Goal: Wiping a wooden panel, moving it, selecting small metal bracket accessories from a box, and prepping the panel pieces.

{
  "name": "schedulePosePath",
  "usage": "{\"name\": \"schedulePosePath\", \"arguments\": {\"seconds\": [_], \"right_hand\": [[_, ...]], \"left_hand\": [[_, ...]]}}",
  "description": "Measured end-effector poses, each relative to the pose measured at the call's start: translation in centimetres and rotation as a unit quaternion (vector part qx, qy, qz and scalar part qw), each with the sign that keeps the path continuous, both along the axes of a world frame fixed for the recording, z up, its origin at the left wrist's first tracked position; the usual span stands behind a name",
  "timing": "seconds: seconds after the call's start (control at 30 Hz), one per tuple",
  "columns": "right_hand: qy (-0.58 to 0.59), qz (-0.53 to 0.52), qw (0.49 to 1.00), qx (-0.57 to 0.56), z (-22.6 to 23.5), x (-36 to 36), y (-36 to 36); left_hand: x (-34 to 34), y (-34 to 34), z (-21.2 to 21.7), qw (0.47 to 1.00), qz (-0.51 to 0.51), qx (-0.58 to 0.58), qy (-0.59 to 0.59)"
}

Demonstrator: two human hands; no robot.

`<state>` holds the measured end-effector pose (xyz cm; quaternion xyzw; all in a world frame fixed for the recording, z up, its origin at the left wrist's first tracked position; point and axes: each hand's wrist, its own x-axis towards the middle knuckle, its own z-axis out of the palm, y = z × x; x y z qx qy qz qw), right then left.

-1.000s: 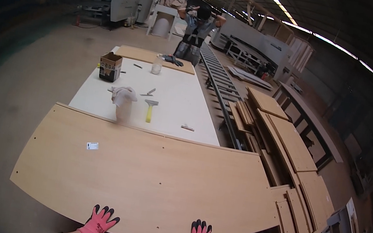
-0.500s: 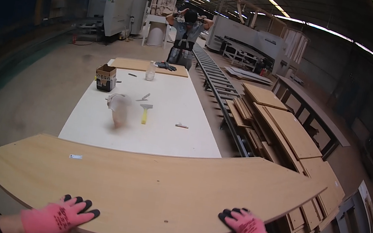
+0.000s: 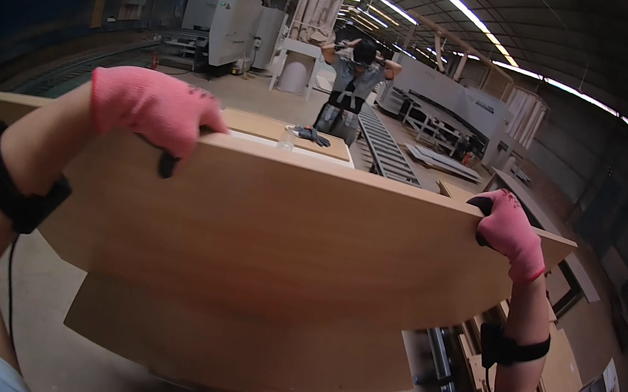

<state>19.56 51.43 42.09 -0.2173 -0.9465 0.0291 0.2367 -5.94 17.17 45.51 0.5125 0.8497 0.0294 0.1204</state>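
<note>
A long light-brown wooden board (image 3: 299,235) is tilted up on edge in front of me, its broad face toward me and partly blurred. My left hand (image 3: 157,111), in a pink glove with black fingertips, is closed over the board's upper edge left of the middle. Toward the right end, my right hand (image 3: 511,232) in a matching glove grips the same edge. Below it shows another brown wooden surface (image 3: 237,346); whether the two touch, I cannot tell. Most of the white tabletop behind is hidden by the raised board.
Beyond the board are a clear bottle (image 3: 287,139) and dark gloves (image 3: 312,137). A person (image 3: 347,88) stands behind the table with both arms raised to the head. A roller conveyor (image 3: 385,148) runs alongside. Stacked boards (image 3: 563,357) lie to the right.
The board has gone from lying flat to tilted up on edge. Both my hands have risen from its near part and now grip the upper edge. The view has shifted slightly left.
</note>
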Motion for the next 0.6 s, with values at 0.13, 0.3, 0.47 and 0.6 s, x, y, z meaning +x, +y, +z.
{"name": "schedulePosePath", "arguments": {"seconds": [0.13,0.3,0.47,0.6], "right_hand": [[-0.005,0.14,0.97,-0.2,1.5,-6.2,2.5],[0.025,0.06,0.971,-0.229,-0.1,-10.5,9.2],[0.141,-0.035,0.989,-0.038,-1.8,-15.5,8.2],[0.22,-0.029,0.964,0.148,-5.1,-19.4,11.5]], "left_hand": [[-6.1,1.3,-2.6,0.963,-0.043,0.236,0.12],[-13.2,-2.5,-7.2,0.731,-0.126,0.623,0.248],[-28.9,-24.8,-39.7,0.428,0.595,0.544,0.409],[-35.2,-30.3,-57.8,0.34,0.705,0.611,-0.118]]}}
